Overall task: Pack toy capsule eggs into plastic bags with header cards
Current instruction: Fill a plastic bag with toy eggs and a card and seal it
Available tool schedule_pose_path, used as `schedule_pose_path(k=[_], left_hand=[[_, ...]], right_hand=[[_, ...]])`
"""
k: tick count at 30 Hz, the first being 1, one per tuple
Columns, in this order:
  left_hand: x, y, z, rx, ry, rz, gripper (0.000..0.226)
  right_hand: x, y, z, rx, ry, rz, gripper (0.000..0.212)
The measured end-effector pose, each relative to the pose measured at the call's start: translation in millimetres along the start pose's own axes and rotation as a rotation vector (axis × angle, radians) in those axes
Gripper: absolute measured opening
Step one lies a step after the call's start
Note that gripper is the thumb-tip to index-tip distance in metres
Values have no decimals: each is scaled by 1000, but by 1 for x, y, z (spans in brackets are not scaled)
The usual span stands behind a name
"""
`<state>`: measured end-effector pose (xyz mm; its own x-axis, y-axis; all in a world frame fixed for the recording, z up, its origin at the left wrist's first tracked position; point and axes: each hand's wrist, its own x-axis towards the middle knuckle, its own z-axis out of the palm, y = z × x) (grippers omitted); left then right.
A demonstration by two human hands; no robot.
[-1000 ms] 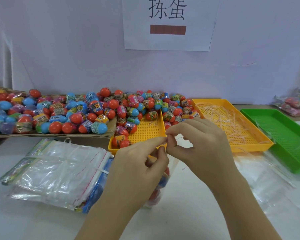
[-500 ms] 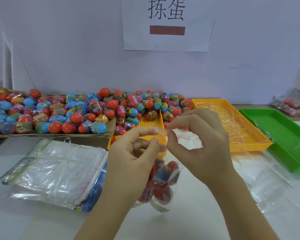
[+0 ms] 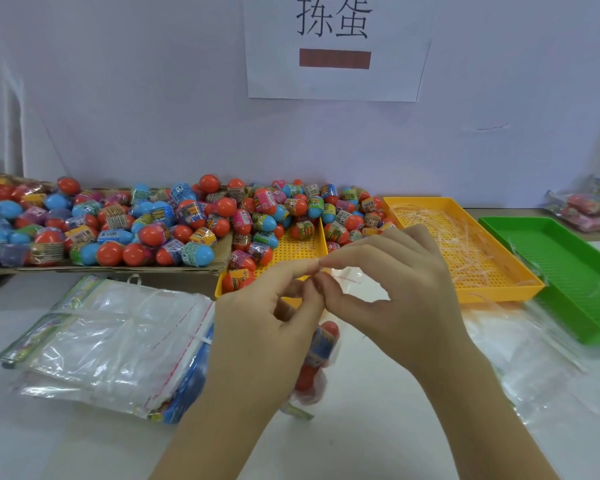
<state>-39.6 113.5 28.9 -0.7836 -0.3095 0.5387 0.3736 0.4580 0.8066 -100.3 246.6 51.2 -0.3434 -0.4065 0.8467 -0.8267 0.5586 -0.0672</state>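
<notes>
Beyond the fingers, across the white table [image 3: 378,431] under them, a heap of capsule eggs [image 3: 174,223] spreads over cardboard [image 3: 101,270] and a yellow tray [image 3: 291,251]. Right of the fingers sit a second yellow tray [image 3: 492,296] strewn with thin strips and a green tray [image 3: 568,271]; left of them lies a stack of empty bags [image 3: 118,348]. Left hand [image 3: 267,334] and right hand [image 3: 395,306] meet fingertip to fingertip, each pinching the top edge of a filled bag [image 3: 317,362], which hangs just below the fingers with eggs inside
</notes>
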Motion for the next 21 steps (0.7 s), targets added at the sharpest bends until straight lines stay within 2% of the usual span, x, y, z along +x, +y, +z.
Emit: schedule_pose_path(k=[7,16,21], left_hand=[[0,2,1,82,12,111,27],[-3,2,4,61,-9,65,24],[-3,2,3,-7,-49,-10,30]], right_hand=[[-1,4,2,-23,-25,0,11],[-3,7,5,-81,54,-55,13],[-2,6,4,10,64,42,11]])
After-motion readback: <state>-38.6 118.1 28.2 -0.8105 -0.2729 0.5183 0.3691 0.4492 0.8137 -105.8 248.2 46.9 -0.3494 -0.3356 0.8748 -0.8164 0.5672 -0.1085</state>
